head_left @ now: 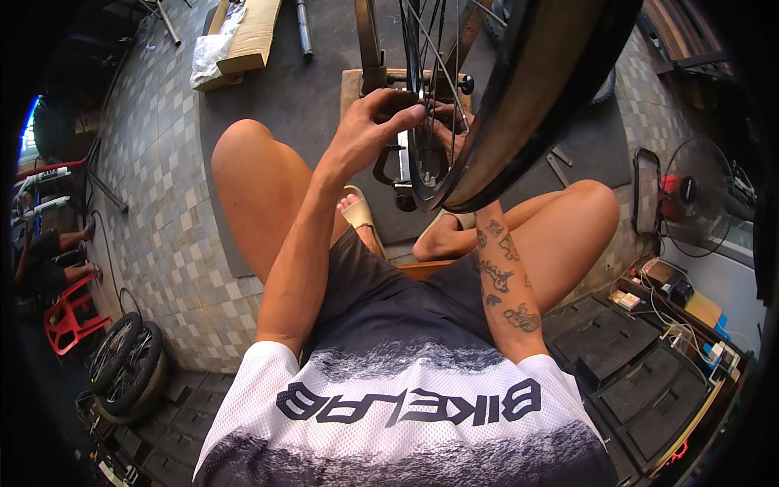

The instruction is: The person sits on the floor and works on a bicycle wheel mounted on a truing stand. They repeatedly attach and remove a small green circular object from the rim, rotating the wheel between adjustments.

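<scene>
A spoked bicycle wheel (519, 122) stands upright in front of me, its dark rim and tyre large and close on the right. It sits in a metal wheel truing stand (371, 49) on a wooden base (350, 85). My left hand (377, 126) is at the spokes from the left, fingers curled and thumb pressed inward; what it pinches is hidden. On the wheel's other side, my right hand (456, 134) reaches in with bent fingers, partly covered by the spokes and rim. Below my left hand a dark, C-shaped caliper arm (381, 166) of the stand shows.
An open cardboard box (250, 36) with white plastic lies at the far left beside a metal tube (303, 28). A fan (698, 195) stands at right. Dark storage boxes (649, 406) sit low right. Small wheels (130, 357) and a red plastic chair (73, 316) are at left, near another person's legs.
</scene>
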A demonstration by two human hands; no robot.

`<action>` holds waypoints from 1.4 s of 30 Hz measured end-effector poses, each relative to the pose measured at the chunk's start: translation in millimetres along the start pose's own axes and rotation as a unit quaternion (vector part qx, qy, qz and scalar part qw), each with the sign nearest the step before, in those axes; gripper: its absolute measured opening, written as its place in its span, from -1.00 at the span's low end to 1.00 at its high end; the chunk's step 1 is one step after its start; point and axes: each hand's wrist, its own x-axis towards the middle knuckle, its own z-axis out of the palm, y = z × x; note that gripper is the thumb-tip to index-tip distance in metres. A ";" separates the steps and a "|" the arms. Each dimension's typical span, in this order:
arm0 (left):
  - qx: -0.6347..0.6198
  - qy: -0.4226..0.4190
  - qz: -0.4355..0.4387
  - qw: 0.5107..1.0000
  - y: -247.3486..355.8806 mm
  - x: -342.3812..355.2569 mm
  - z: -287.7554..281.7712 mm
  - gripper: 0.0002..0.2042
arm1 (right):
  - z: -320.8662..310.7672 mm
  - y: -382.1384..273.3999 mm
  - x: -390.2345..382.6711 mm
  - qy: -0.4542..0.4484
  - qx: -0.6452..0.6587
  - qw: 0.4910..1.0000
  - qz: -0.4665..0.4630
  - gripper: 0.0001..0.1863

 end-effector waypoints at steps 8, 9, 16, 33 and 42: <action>0.018 0.008 0.012 1.000 0.6 4.8 1.7 -0.54 | -9.1 -11.0 1.3 -0.038 -0.046 0.997 0.041 -0.78; 0.017 0.005 0.006 1.000 -0.4 4.6 1.5 -0.54 | -9.9 -9.8 1.6 -0.048 -0.052 0.996 0.045 -0.79; 0.023 0.001 0.036 0.999 4.1 4.2 1.9 -0.57 | -8.9 0.6 2.4 -0.055 0.006 0.997 0.048 -0.81; 0.018 0.000 0.046 0.999 2.5 1.6 5.7 -0.56 | -1.5 -1.8 -5.0 -0.019 -0.055 0.997 0.043 -0.85; 0.059 0.021 0.029 0.998 15.3 -7.6 9.8 -0.57 | -5.2 -13.7 4.2 -0.073 0.058 0.992 0.085 -0.85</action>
